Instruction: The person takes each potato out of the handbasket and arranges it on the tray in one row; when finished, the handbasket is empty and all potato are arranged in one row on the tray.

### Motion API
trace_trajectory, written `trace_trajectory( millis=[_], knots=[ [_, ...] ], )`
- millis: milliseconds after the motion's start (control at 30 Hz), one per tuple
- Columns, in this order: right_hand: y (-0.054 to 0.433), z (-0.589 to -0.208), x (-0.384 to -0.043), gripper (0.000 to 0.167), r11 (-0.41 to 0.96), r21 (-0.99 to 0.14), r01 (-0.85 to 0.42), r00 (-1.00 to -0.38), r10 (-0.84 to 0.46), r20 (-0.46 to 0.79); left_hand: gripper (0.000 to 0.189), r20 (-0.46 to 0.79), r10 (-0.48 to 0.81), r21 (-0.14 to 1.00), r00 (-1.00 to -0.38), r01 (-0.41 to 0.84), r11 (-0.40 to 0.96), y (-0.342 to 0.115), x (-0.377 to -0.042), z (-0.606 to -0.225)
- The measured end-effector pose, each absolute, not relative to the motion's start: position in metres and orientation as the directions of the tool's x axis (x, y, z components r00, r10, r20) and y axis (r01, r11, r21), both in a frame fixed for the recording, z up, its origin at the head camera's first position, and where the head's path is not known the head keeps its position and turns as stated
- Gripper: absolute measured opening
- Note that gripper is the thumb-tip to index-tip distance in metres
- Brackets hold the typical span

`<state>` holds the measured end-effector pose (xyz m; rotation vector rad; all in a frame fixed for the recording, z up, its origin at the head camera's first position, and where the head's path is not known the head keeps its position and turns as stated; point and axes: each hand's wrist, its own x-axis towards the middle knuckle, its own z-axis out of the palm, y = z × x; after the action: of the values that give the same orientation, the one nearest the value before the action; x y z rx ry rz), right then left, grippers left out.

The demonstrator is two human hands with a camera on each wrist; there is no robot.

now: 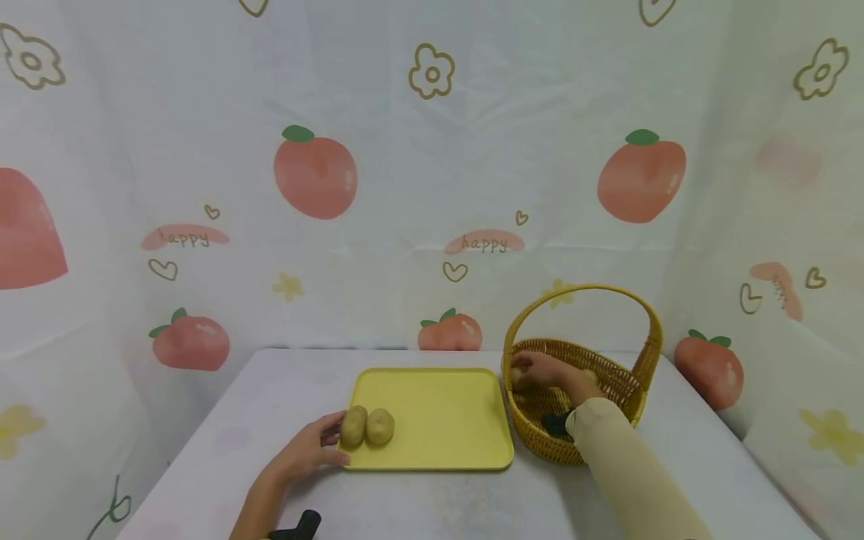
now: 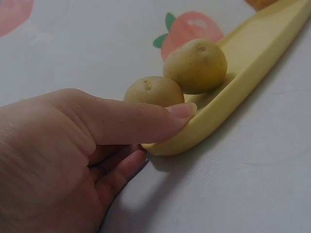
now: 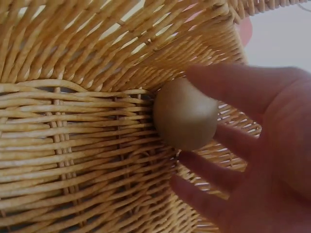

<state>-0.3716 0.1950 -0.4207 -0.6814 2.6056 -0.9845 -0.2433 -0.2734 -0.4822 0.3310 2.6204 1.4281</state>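
Note:
My left hand holds the left end of a yellow tray. In the left wrist view its thumb lies over the tray's rim, with the other fingers lower at the outer side. Two potatoes, an oblong one and a rounder one, sit side by side on the tray close to this hand. My right hand reaches inside a wicker basket. In the right wrist view a potato sits between its thumb and curled fingers, against the woven wall.
The basket's tall arched handle rises above the right forearm. Another potato shows partly behind the right wrist in the basket. The basket stands at the tray's right end on a white table. A fruit-printed curtain hangs behind.

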Motion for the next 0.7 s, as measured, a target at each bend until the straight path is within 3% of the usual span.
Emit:
trace_trajectory(
  millis=[467,700],
  knots=[
    [0.189,-0.41,-0.362,0.027,0.801,-0.497,-0.333,-0.858,-0.476,-0.192,0.09,-0.036,0.228,0.842,-0.973,0.094,0.531,-0.27,-0.243,-0.481],
    [0.199,-0.396,-0.357,0.029,0.754,-0.6,-0.266,-0.875,-0.45,-0.177,0.09,-0.031,0.234,0.845,-0.972,0.1,0.526,-0.271,-0.241,-0.48]
  ],
)
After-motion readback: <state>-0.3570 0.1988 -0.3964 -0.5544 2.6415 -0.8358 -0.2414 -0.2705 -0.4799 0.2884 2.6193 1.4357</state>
